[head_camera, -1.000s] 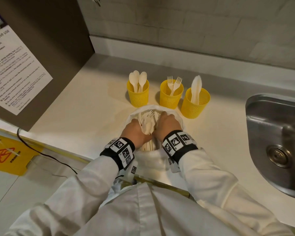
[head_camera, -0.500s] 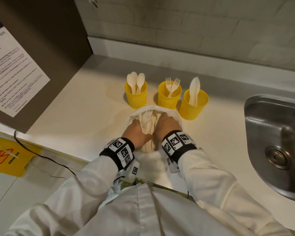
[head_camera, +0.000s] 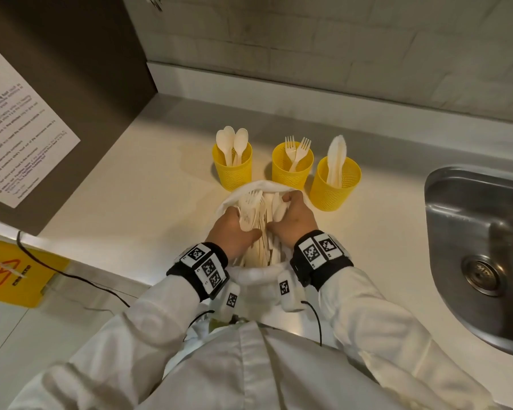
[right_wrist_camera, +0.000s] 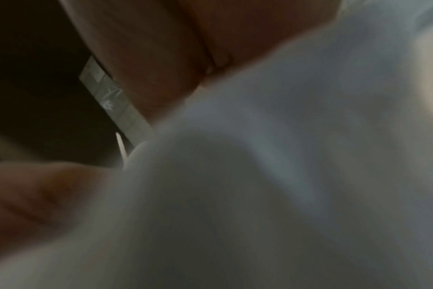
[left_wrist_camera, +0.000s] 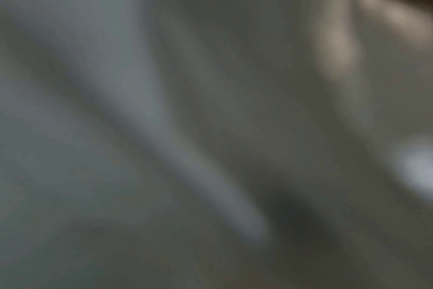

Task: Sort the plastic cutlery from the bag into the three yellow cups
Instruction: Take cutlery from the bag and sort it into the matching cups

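Observation:
Three yellow cups stand in a row on the counter: the left cup (head_camera: 233, 170) holds spoons, the middle cup (head_camera: 292, 170) holds forks and the right cup (head_camera: 335, 187) holds knives. Just in front of them lies the white bag (head_camera: 249, 189), open, with several pieces of white cutlery (head_camera: 262, 241) inside. Both hands are inside the bag's mouth. My left hand (head_camera: 231, 229) curls its fingers round a bunch of forks (head_camera: 249, 202). My right hand (head_camera: 295, 216) pinches a spoon (head_camera: 279, 213). Both wrist views are blurred, showing only bag fabric (right_wrist_camera: 284, 156) and skin.
A steel sink (head_camera: 480, 247) is set into the counter at the right. At the left rises a dark cabinet side with a printed notice (head_camera: 21, 137). A tiled wall (head_camera: 338, 54) backs the counter. A black cable (head_camera: 71, 276) and a yellow floor sign (head_camera: 9, 270) lie below the counter's front edge.
Both hands have worked deeper among the cutlery. The left hand has raised a bunch of forks, and the right hand has taken hold of a spoon. The cups have not moved.

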